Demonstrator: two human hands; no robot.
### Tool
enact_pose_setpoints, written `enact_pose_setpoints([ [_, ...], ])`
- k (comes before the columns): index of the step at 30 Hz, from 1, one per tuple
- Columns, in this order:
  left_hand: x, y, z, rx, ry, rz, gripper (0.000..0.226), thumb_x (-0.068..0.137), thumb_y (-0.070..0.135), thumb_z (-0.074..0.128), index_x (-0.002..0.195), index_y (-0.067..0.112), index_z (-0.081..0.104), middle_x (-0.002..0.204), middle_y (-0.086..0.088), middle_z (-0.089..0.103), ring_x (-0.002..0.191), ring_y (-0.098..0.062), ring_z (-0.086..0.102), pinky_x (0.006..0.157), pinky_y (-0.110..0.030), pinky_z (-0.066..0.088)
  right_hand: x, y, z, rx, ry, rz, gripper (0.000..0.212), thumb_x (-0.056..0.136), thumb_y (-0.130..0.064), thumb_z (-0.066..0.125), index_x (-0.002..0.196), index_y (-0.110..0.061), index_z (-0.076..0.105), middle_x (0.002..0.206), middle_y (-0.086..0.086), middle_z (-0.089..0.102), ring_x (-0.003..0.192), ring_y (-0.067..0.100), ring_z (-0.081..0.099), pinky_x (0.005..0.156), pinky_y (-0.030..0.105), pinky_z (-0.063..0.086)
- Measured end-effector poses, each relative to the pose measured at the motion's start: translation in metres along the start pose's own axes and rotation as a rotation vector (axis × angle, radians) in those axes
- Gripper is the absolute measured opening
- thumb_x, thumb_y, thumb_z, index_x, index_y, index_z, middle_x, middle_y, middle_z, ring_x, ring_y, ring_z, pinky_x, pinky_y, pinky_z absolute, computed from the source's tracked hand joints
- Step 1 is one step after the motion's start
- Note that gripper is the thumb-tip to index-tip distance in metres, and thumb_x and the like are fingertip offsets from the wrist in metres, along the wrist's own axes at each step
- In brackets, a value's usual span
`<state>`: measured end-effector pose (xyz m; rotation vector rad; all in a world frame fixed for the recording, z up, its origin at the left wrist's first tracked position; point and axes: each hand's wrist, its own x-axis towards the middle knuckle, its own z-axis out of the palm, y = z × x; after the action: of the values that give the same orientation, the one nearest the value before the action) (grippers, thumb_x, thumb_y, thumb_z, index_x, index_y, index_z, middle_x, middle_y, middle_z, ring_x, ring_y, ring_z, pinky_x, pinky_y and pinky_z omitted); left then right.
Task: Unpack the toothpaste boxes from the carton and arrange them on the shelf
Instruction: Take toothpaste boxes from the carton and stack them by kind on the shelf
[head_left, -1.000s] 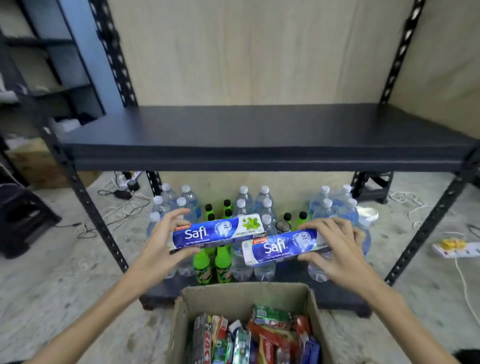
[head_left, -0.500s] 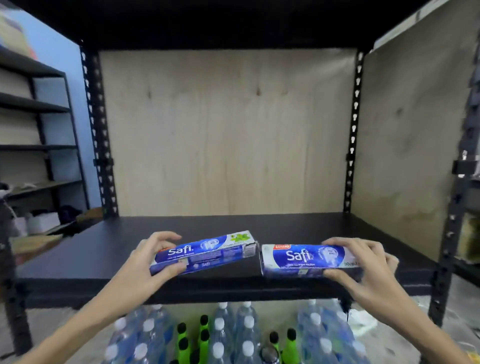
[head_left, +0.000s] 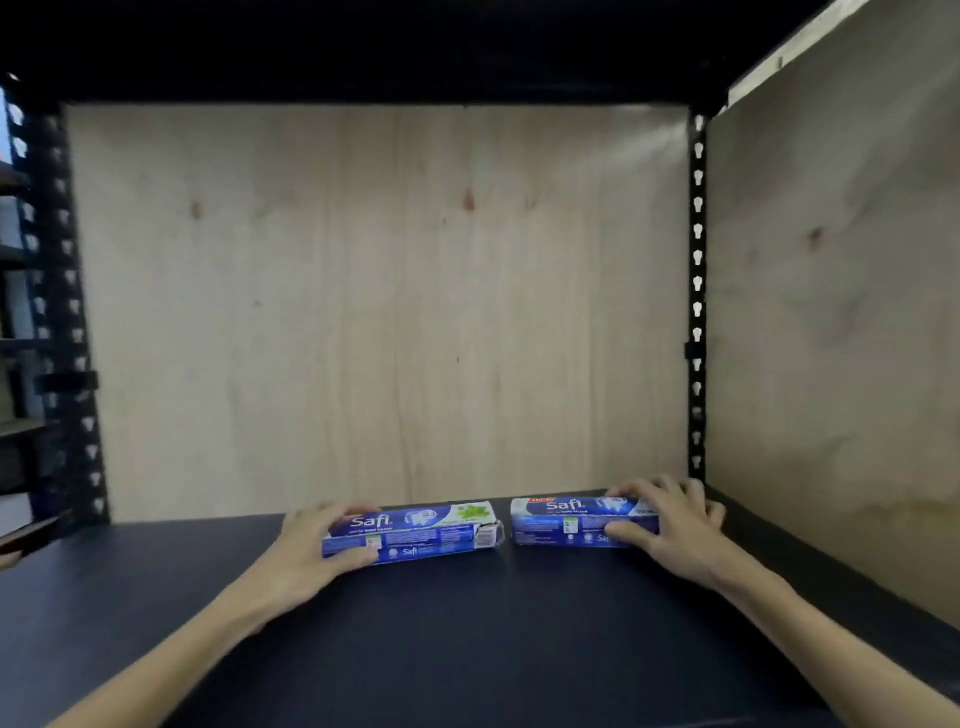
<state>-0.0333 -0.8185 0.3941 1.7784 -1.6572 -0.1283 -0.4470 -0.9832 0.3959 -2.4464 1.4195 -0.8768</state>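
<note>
Now both hands, left (head_left: 306, 551) and right (head_left: 670, 525), each grip a toothpaste box (head_left: 415, 530) (head_left: 571, 522) end-to-end, just apart, near the shelf's (head_left: 467, 649) back edge.

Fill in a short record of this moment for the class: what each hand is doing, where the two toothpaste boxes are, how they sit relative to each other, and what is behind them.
left hand: gripping the mint-marked Safi box at its left end
right hand: gripping the plain blue Safi box at its right end
box placement: both lengthwise, at the back of the dark shelf
box relation: end to end, small gap between them
box contact with shelf: looks down or nearly so, cannot confirm
behind: plywood back panel
carton: out of view
</note>
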Motion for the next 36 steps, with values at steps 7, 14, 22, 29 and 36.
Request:
enact_pose_setpoints([
  [7, 0.058, -0.002, 0.033, 0.087, 0.163, -0.07, 0.046, 0.081, 0.051, 0.076, 0.122, 0.055, 0.057, 0.12, -0.001, 0.058, 0.117, -0.022, 0.034, 0.111, -0.039, 0.032, 0.048, 0.011, 0.016, 0.05, 0.012, 0.016, 0.033, 0.086, -0.059, 0.066, 0.113, -0.055, 0.048, 0.125, -0.006, 0.025, 0.13, 0.021, 0.027, 0.105, 0.042, 0.023],
  [14, 0.075, 0.005, 0.043, -0.02, 0.312, -0.197, 0.078, 0.072, 0.029, 0.09, 0.124, 0.011, 0.035, 0.127, -0.011, 0.038, 0.11, -0.02, 0.04, 0.095, -0.029, 0.036, 0.069, 0.015, 0.031, 0.144, 0.117, 0.149, 0.104, 0.073, -0.058, 0.079, 0.152, -0.042, 0.013, 0.135, 0.014, 0.028, 0.136, 0.033, 0.026, 0.116, 0.047, 0.027],
  [22, 0.07, 0.002, 0.042, -0.1, 0.304, -0.158, 0.083, 0.07, 0.037, 0.091, 0.125, 0.017, 0.033, 0.129, -0.003, 0.046, 0.116, -0.02, 0.049, 0.093, -0.029, 0.04, 0.074, 0.019, 0.036, 0.05, 0.154, 0.155, 0.106, 0.073, -0.07, 0.071, 0.152, -0.037, 0.009, 0.126, 0.015, 0.039, 0.129, 0.036, 0.04, 0.11, 0.046, 0.036],
  [29, 0.055, 0.007, 0.038, -0.058, 0.27, -0.104, 0.081, 0.068, 0.043, 0.091, 0.127, 0.03, 0.037, 0.131, -0.003, 0.044, 0.121, -0.021, 0.046, 0.102, -0.037, 0.042, 0.053, 0.001, 0.031, -0.228, 0.309, 0.094, 0.105, 0.074, -0.082, 0.055, 0.156, -0.03, 0.017, 0.132, 0.019, 0.043, 0.125, 0.037, 0.041, 0.106, 0.048, 0.031],
  [36, 0.008, 0.041, 0.037, 0.189, 0.344, -0.076, 0.094, 0.074, 0.05, 0.082, 0.144, 0.014, 0.032, 0.141, -0.01, 0.039, 0.132, -0.03, 0.035, 0.111, -0.041, 0.032, -0.008, -0.028, 0.02, -0.202, 0.334, -0.023, 0.093, 0.08, -0.077, 0.055, 0.153, -0.029, 0.024, 0.124, 0.008, 0.043, 0.115, 0.029, 0.039, 0.096, 0.042, 0.031],
])
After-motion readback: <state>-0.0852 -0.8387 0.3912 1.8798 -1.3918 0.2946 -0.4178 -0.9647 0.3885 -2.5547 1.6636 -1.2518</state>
